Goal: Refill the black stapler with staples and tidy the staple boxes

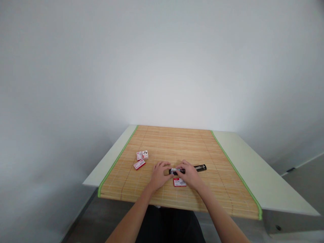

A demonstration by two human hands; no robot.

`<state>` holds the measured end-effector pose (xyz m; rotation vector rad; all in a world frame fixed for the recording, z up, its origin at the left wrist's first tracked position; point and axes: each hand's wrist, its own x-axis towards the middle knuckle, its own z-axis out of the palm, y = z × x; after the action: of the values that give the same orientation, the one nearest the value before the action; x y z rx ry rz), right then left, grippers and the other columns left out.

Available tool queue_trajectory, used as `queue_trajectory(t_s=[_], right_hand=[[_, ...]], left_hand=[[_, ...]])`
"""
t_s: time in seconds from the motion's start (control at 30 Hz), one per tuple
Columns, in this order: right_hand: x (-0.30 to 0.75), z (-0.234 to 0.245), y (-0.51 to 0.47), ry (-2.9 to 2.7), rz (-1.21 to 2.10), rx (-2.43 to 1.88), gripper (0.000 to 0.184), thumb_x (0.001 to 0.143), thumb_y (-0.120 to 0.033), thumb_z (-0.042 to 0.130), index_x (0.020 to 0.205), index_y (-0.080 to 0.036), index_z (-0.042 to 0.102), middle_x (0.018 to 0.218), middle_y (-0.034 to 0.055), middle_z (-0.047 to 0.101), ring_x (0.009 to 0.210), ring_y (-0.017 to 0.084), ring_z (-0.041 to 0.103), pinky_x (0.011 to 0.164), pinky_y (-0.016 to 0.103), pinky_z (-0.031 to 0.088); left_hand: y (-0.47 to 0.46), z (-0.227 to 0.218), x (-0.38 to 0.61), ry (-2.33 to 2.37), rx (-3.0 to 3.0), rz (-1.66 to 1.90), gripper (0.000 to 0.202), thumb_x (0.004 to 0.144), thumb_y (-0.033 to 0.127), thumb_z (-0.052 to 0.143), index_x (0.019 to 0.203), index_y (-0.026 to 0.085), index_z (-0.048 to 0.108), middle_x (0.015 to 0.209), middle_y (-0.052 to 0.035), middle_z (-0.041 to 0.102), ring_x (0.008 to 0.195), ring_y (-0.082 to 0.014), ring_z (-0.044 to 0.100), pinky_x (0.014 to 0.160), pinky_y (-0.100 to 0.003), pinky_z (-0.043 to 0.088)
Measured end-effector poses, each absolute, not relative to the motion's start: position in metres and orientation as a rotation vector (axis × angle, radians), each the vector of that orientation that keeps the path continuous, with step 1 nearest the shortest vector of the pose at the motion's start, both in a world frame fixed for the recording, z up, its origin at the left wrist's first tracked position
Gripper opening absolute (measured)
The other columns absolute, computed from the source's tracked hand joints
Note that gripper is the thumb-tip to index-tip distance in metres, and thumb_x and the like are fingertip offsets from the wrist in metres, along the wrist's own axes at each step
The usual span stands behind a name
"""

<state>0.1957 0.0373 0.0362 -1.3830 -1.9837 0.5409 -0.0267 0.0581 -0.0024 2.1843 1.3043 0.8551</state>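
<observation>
The black stapler [201, 167] is found lying lengthwise between the two sets of fingers, apparently opened out flat; its left end is pinched between the thumb and the arched fingers of the left hand [159, 176], which are parted only by the width of the part held; its middle is taken in a close pinch by the right hand [190, 175], and its other end is left exposed just beyond the right knuckles; whether a small loose piece is also held under the right fingertips cannot be told. The step in hand is judged to be fine work at the opened metal channel; for the next move, a steady left hold and a light, exact right fingertip pinch are judged to be called for, since the slim body could be rocked on the ridged surface. Bright, smooth metal is noted between the fingertips, against a dark, narrow body with a rounded end; a flat red-and-white box [180, 182] is seen just on the near side of the right fingers; three small boxes [139, 164] of similar printed finish, square-edged, are grouped beyond and to the left of the left fingers; beneath all the fingers a slatted bamboo mat [177, 145] is laid, its fine ribs running crosswise and its sides bound in green edging [235, 174]; a smooth, pale table [253, 168] is exposed farther out on either side.
</observation>
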Motion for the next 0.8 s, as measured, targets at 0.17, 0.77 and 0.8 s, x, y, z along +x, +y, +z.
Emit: queue_trajectory(t_s=[0.17,0.77,0.8], right_hand=[[0.197,0.035,0.046,-2.047,0.571,-1.396,0.011,0.089,-0.031,0.069,0.092,-0.025,0.076,0.096,0.0036,0.064,0.089,0.019,0.062,0.082,0.03,0.049],[0.201,0.039,0.054,-2.204,0.533,-1.361,0.014,0.09,-0.029,0.068,0.099,-0.026,0.078,0.097,0.0039,0.065,0.088,0.019,0.062,0.082,0.029,0.047],[0.203,0.039,0.054,-2.207,0.51,-1.368,0.014,0.09,-0.029,0.068,0.099,-0.026,0.077,0.097,0.0039,0.065,0.088,0.019,0.062,0.082,0.029,0.047]], left_hand=[[0.057,-0.002,-0.026,1.314,2.174,0.842,0.034,0.082,0.049,0.079,0.113,0.037,0.076,0.135,-0.0015,0.064,0.129,-0.0287,0.047,0.113,-0.049,0.03],[0.06,-0.009,-0.025,1.335,2.219,0.857,0.033,0.08,0.047,0.081,0.111,0.037,0.076,0.133,0.0004,0.065,0.128,-0.0278,0.049,0.111,-0.046,0.032],[0.06,-0.009,-0.025,1.332,2.219,0.862,0.034,0.08,0.047,0.081,0.112,0.037,0.076,0.132,0.0004,0.065,0.127,-0.0276,0.049,0.111,-0.046,0.032]])
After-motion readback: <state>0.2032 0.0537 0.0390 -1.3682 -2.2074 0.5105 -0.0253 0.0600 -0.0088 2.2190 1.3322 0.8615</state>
